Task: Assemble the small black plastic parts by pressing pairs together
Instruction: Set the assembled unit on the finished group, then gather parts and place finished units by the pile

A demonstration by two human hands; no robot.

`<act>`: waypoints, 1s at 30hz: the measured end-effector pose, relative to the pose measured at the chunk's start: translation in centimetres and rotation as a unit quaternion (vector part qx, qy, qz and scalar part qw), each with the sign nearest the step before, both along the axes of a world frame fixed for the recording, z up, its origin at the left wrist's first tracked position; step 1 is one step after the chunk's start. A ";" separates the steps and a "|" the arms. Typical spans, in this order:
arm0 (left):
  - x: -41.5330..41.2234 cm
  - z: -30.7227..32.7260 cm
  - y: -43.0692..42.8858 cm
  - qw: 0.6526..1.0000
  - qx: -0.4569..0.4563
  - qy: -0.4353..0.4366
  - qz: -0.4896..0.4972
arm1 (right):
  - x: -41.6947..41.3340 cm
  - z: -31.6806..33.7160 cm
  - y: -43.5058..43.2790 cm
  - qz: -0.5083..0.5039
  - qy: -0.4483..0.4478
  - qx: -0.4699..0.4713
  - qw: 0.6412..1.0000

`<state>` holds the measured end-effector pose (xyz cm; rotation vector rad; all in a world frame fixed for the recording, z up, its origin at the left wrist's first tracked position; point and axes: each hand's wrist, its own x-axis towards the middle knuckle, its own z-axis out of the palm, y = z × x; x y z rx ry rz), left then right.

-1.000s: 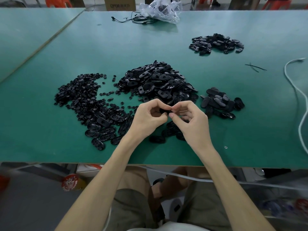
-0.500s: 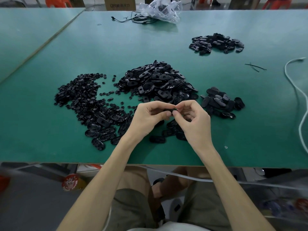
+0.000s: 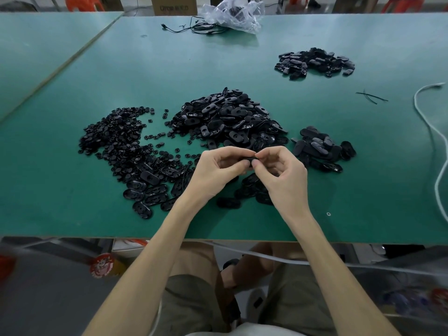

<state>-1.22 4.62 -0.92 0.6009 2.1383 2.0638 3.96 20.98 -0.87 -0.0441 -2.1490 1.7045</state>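
Both hands met just above the green desk (image 3: 315,146). The left hand (image 3: 215,170) and the right hand (image 3: 283,175) pinched one small black part (image 3: 247,158) between thumb and fingers, held just in front of the big pile (image 3: 228,120). A heap of smaller pieces (image 3: 116,139) lay to the left, a small stack (image 3: 322,149) to the right.

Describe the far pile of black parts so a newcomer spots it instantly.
On the green table, look toward the far right, past the hands. The far pile sits alone there, right of the clear plastic bag. Unlike the three near heaps, it lies well apart.
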 end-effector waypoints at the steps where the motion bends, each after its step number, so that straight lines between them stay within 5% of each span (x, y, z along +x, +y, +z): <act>1: 0.0 0.0 0.0 1.000 0.002 0.003 0.000 | 0.0 0.0 0.0 0.002 -0.001 0.000 1.000; 10: -0.1 0.0 -0.1 0.997 0.034 0.015 0.072 | -0.1 0.0 -0.2 0.008 0.003 0.026 1.000; 18: -0.5 -0.5 -0.4 0.989 0.052 -0.013 0.136 | -0.2 -0.6 -0.7 0.065 -0.050 0.255 0.964; 30: -0.4 -0.4 -0.3 0.990 0.051 -0.014 0.131 | -0.4 -0.8 -0.8 -0.023 -0.070 0.302 0.950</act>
